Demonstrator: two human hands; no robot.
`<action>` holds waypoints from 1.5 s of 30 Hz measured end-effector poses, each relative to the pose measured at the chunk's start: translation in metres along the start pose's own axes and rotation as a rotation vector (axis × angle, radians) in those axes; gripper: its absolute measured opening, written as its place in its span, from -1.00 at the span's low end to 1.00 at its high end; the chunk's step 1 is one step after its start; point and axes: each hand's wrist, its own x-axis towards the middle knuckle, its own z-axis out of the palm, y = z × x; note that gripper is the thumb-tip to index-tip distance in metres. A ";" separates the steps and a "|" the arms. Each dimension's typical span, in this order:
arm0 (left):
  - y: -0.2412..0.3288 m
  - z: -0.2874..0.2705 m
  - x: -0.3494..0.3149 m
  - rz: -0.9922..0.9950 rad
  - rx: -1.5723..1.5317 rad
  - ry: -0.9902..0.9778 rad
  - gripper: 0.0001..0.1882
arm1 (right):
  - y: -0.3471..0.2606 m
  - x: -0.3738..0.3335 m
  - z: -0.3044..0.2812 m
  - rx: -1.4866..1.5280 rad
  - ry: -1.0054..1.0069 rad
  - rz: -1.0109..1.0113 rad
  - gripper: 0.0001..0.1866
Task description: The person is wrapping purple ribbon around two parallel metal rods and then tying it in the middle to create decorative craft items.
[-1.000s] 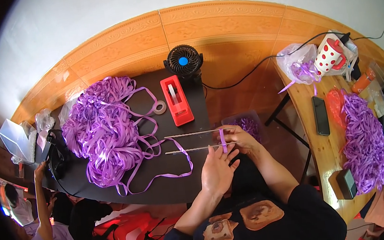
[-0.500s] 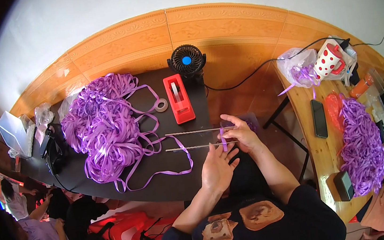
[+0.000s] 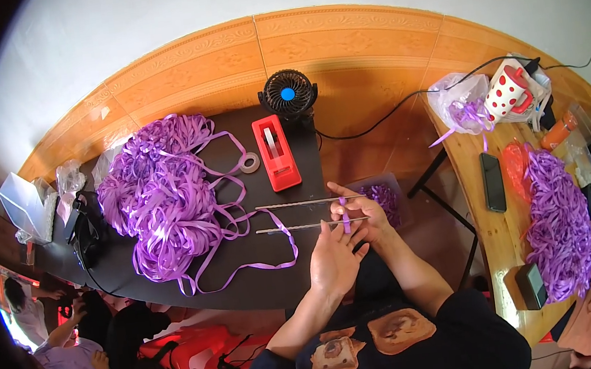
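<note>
Two thin, parallel metal rods (image 3: 293,228) reach from over the dark table past its right edge. A short purple ribbon strip (image 3: 345,217) crosses both rods near their right ends. My right hand (image 3: 374,223) is at the strip's right, palm turned up, its fingers closed on the ribbon and one finger stretched above the upper rod. Below the near rod lies my left hand (image 3: 334,259), palm up with fingers spread, fingertips close to the strip's lower end. A long purple ribbon loop (image 3: 246,266) runs from a big ribbon heap (image 3: 166,199) toward the rods.
A red tape dispenser (image 3: 276,154), tape roll (image 3: 249,163) and black fan (image 3: 287,93) stand at the back. Below the right edge sits a bin of ribbon pieces (image 3: 382,200). The wooden table (image 3: 491,235) holds a phone (image 3: 493,182), a dotted mug (image 3: 508,95) and more ribbon (image 3: 563,227). People sit on both sides.
My right hand has turned more palm-up and shifted slightly down and left, uncovering more of the bin. The strip between the rods looks narrower. My left hand has barely moved.
</note>
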 end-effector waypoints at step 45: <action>-0.010 0.007 -0.013 0.015 0.335 0.013 -0.60 | -0.031 -0.048 -0.018 0.026 0.264 -0.300 -0.69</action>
